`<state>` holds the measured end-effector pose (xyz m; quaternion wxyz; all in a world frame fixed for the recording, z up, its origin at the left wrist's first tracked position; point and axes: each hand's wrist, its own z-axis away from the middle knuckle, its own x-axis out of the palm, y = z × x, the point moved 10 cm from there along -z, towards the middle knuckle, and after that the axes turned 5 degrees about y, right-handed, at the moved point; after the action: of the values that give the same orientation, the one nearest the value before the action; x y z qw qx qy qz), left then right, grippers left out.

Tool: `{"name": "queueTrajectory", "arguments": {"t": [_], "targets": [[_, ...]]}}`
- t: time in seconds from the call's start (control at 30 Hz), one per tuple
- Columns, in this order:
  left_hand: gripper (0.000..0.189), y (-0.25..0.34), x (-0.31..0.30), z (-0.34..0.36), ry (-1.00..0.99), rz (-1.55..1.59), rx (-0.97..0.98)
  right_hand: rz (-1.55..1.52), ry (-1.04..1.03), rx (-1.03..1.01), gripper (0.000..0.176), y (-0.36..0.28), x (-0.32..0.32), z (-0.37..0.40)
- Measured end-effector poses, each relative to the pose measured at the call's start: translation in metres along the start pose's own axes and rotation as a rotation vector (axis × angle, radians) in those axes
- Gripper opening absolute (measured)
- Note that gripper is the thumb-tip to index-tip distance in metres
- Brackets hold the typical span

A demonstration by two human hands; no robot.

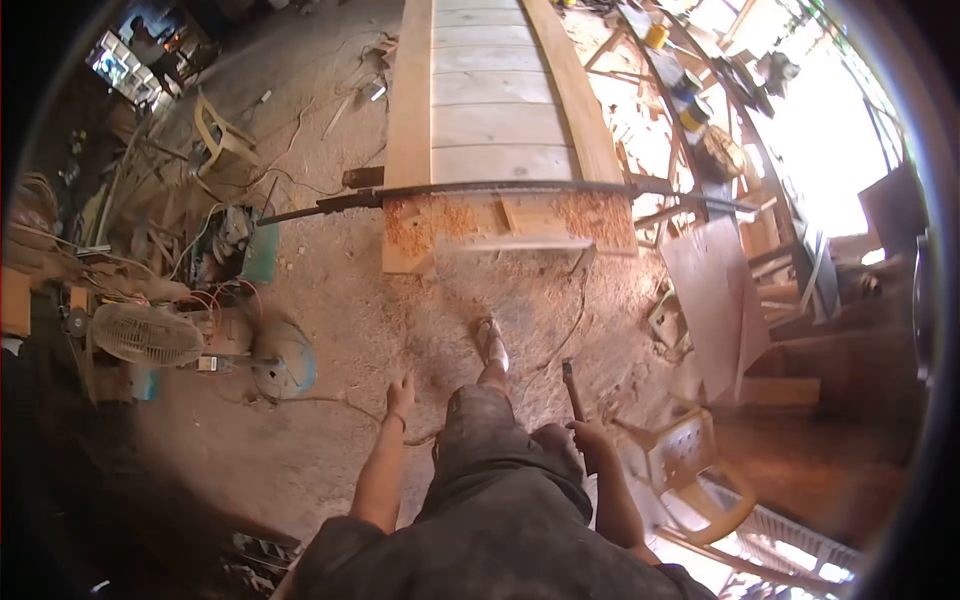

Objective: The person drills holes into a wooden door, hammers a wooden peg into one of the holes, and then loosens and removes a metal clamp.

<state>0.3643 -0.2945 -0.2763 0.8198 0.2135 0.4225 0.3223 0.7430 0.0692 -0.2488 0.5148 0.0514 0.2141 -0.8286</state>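
My right hand (583,434) is closed around the handle of a hammer (573,390), held low beside my right thigh. The hammer's dark head points forward, and its shape is not sharp. At my left side hangs my left hand (401,396), its fingers loosely stretched and nothing seen in them. Ahead of me lies a long wooden door panel (500,110) with pale boards between two side rails. A dark metal bar clamp (470,187) stretches across its near end, reaching past both sides. Orange wood shavings (430,220) cover parts of the near end.
A fan (147,334) and wires stand at left, with a yellow chair (220,135) farther back. At right are a plastic chair (690,465), a leaning board (712,300) and a cluttered bench (690,110). A cord (572,325) crosses the dusty floor. Another person (150,50) is far left.
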Motion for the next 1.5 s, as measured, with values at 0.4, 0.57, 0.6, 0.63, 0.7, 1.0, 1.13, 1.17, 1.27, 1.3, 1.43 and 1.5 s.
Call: {"name": "queueTrajectory", "arguments": {"t": [0.4,0.57,0.6,0.63,0.7,1.0,1.13,1.17,1.27,1.3,1.43,1.5], "targets": [[0.037,-0.078,0.008,0.155,-0.223,0.010,0.030,-0.626,-0.016,0.250,0.027,0.400,0.102,0.143],[0.046,-0.196,0.049,0.238,-0.539,-0.292,0.350,-0.870,0.094,0.229,0.025,0.445,0.162,0.171],[0.049,-0.233,0.048,0.250,-0.533,-0.365,0.580,-0.904,0.051,0.254,0.026,0.465,0.179,0.163],[0.053,-0.301,0.048,0.253,-0.634,-0.489,0.394,-0.956,0.006,0.248,0.027,0.468,0.191,0.137],[0.066,-0.361,0.025,0.291,-0.783,-0.765,0.172,-1.044,-0.054,0.283,0.028,0.467,0.219,0.125],[0.100,-0.392,0.047,0.403,-0.618,-1.127,0.256,-1.265,-0.222,0.301,0.026,0.567,0.313,0.071],[0.103,-0.393,0.079,0.397,-0.487,-1.198,0.494,-1.342,-0.228,0.406,0.027,0.673,0.357,0.031],[0.103,-0.378,0.099,0.402,-0.492,-1.148,0.533,-1.384,-0.208,0.431,0.028,0.701,0.362,0.020],[0.103,-0.377,0.120,0.385,-0.414,-1.132,0.669,-1.568,-0.215,0.519,0.028,0.748,0.339,0.013],[0.104,-0.371,0.131,0.386,-0.421,-1.084,0.641,-1.621,0.084,0.730,0.025,0.755,0.314,0.031],[0.106,-0.373,0.164,0.366,-0.384,-0.970,0.739,-1.858,0.122,0.420,0.023,0.750,0.240,0.008],[0.106,-0.376,0.181,0.355,-0.344,-0.913,0.784,-1.902,0.084,0.236,0.022,0.765,0.221,-0.022]]}}
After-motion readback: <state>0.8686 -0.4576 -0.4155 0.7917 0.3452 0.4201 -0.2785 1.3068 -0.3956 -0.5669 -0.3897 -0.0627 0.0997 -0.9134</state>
